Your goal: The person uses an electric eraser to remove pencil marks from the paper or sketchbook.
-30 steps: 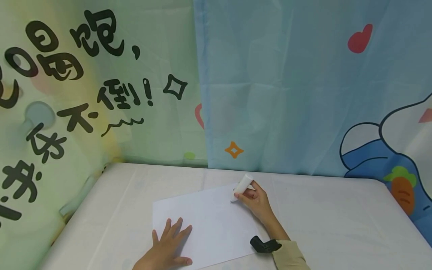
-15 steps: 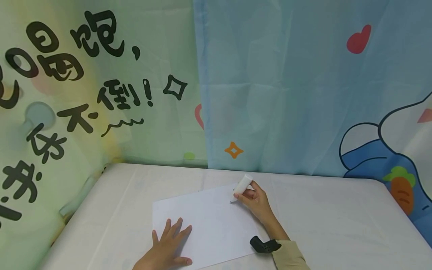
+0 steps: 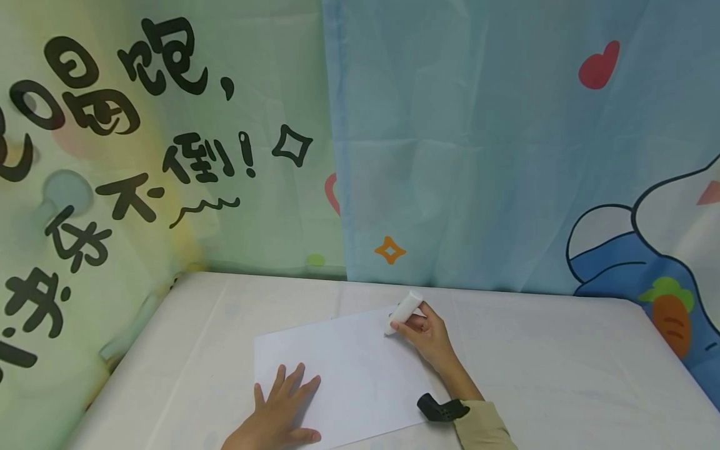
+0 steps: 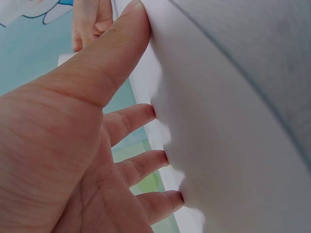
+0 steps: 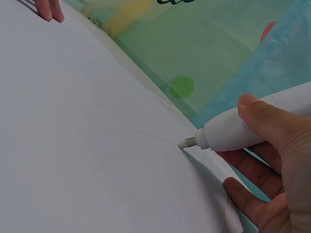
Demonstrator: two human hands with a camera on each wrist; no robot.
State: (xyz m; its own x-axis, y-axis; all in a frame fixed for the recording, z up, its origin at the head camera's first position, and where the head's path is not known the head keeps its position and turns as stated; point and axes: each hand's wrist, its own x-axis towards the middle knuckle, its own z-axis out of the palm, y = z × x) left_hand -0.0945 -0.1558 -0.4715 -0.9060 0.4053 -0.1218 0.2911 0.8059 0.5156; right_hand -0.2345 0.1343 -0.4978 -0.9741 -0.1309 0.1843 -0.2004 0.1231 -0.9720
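A white sheet of paper [image 3: 349, 375] lies slightly turned on the table. On its lower left part rests my left hand [image 3: 275, 406], fingers spread and fingertips touching the sheet. My right hand [image 3: 430, 337] grips a thick white electric eraser [image 3: 406, 306] near the paper's upper right corner. In the right wrist view, its metal collet and small white tip [image 5: 183, 144] meet the sheet at the end of a faint pencil line [image 5: 153, 136]. The left wrist view has my left thumb and fingertips [image 4: 160, 158] against the paper.
A white cloth covers the table [image 3: 562, 362]. Behind it hang a blue printed curtain [image 3: 478, 156] and a green one [image 3: 253, 237] with black characters. On my right wrist sits a black device [image 3: 442, 409], just above a beige sleeve [image 3: 484, 425].
The electric eraser's tip has shifted very slightly, down-left and then back, at the same spot on the paper. My left hand has stayed put.
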